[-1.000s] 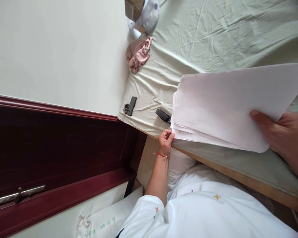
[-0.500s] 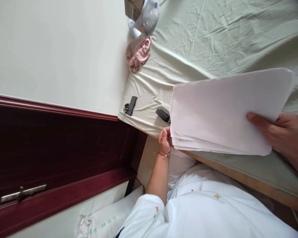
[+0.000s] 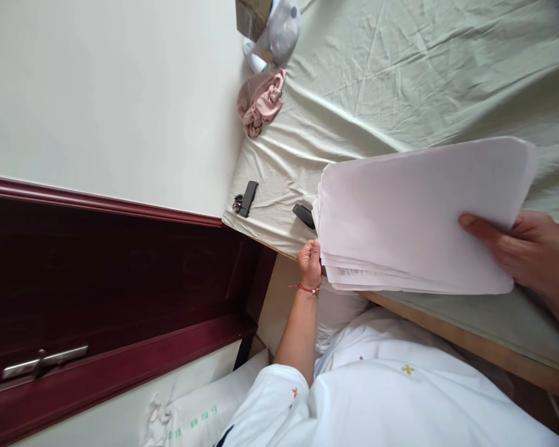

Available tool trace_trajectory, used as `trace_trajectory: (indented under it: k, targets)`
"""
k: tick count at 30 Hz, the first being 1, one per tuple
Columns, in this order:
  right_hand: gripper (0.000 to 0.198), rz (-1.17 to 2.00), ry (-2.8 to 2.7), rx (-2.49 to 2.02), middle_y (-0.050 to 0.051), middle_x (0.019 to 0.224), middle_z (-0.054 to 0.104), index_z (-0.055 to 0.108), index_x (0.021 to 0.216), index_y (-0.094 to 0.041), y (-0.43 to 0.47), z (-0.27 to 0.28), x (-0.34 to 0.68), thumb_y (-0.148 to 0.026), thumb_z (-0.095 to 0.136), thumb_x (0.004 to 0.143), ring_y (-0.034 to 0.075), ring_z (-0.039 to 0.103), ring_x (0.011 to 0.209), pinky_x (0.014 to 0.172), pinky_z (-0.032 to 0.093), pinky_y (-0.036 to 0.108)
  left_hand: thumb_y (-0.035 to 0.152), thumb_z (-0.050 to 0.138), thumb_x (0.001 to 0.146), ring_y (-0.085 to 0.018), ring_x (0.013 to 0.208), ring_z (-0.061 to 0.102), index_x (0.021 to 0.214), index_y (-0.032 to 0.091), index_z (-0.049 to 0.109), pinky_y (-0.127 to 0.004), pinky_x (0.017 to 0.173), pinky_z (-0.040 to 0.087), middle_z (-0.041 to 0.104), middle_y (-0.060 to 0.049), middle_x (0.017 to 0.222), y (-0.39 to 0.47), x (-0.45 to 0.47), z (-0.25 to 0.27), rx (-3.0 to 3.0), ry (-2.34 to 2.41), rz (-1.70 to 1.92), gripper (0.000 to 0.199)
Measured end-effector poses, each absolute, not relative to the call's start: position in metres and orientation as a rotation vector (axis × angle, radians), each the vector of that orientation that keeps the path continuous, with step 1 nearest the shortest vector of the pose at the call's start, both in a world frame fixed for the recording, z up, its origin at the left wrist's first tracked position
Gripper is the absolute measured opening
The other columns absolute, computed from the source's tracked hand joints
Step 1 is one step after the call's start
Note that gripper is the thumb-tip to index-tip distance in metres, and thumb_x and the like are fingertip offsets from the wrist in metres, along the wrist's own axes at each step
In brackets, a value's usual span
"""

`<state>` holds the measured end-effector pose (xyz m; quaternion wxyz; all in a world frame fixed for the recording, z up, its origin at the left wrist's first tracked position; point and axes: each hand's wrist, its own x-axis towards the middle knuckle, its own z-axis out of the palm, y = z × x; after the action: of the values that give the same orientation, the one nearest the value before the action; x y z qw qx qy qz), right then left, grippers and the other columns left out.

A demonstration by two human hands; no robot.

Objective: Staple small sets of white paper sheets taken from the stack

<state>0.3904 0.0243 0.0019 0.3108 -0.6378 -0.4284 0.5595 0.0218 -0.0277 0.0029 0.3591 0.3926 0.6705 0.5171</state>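
A stack of white paper sheets is held up over the near edge of the bed or table, its lower and left edges slightly fanned. Some print shows on a lower sheet. My right hand grips the stack at the right end, thumb on top and fingers underneath. At the lower left edge, my left hand is closed against the sheets, its fingertips partly hidden. Just behind the left edge lies a black object that looks like a stapler, partly covered by the paper.
A black flat case with small dark metal pieces lies near the corner. Farther back are a pink cloth, a plastic bag and a cardboard box along the wall. A dark red door stands at left; a white sack lies below.
The stack has shifted slightly left and down at its far right corner, with more sheet edges fanned out at the left. My left hand has closed in against the paper's edge.
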Motion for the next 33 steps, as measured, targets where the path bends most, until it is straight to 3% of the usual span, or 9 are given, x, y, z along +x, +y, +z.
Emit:
trace_trajectory:
  k: [4,9,15,23,28,33]
  targets:
    - [0.046,1.472,-1.139,-1.723,0.004,0.079,0.073,0.074,0.08,-0.026,0.024,0.004,0.389,-0.072,0.074,0.071,0.021,0.062,0.066,0.052,0.048,0.033,0.059,0.076,0.08,-0.009,0.061,0.037,0.07,0.018,0.055,-0.022,0.059,0.032,0.043,0.004,0.064,-0.027,0.02,0.004,1.057,1.748,1.279,0.047]
    - [0.044,1.399,-1.129,-1.71,0.003,0.077,0.071,0.074,0.079,-0.027,0.023,0.004,0.387,-0.07,0.076,0.069,0.02,0.061,0.066,0.052,0.047,0.032,0.058,0.073,0.084,-0.008,0.058,0.032,0.064,0.017,0.048,-0.021,0.057,0.029,0.036,0.006,0.06,-0.026,0.019,0.0,1.07,1.776,1.316,0.052]
    - [0.041,1.373,-1.0,-1.656,0.003,0.1,0.077,0.077,0.089,-0.031,0.022,0.007,0.385,-0.067,0.078,0.07,0.025,0.067,0.085,0.069,0.056,0.038,0.056,0.078,0.079,-0.009,0.062,0.044,0.075,0.017,0.06,-0.021,0.062,0.037,0.052,0.004,0.066,-0.03,0.019,0.003,1.053,1.675,1.252,0.043]
    - [0.044,1.38,-0.958,-1.688,0.004,0.103,0.078,0.078,0.09,-0.032,0.023,0.011,0.383,-0.07,0.079,0.068,0.027,0.068,0.092,0.075,0.055,0.041,0.055,0.072,0.085,-0.008,0.057,0.032,0.065,0.017,0.051,-0.021,0.057,0.028,0.036,0.006,0.059,-0.029,0.021,0.004,1.087,1.723,1.285,0.048]
    - [0.044,1.343,-0.905,-1.647,0.003,0.108,0.077,0.078,0.094,-0.03,0.022,0.009,0.382,-0.067,0.079,0.07,0.025,0.068,0.094,0.081,0.055,0.04,0.051,0.076,0.082,-0.008,0.059,0.034,0.072,0.016,0.059,-0.021,0.058,0.029,0.041,0.005,0.063,-0.031,0.021,0.006,1.131,1.685,1.239,0.041]
    - [0.041,1.353,-0.915,-1.647,0.003,0.105,0.077,0.077,0.091,-0.03,0.022,0.013,0.381,-0.066,0.079,0.071,0.024,0.068,0.089,0.078,0.055,0.04,0.055,0.075,0.082,-0.008,0.059,0.033,0.069,0.016,0.057,-0.022,0.058,0.027,0.039,0.005,0.062,-0.03,0.022,0.007,1.162,1.769,1.212,0.045]
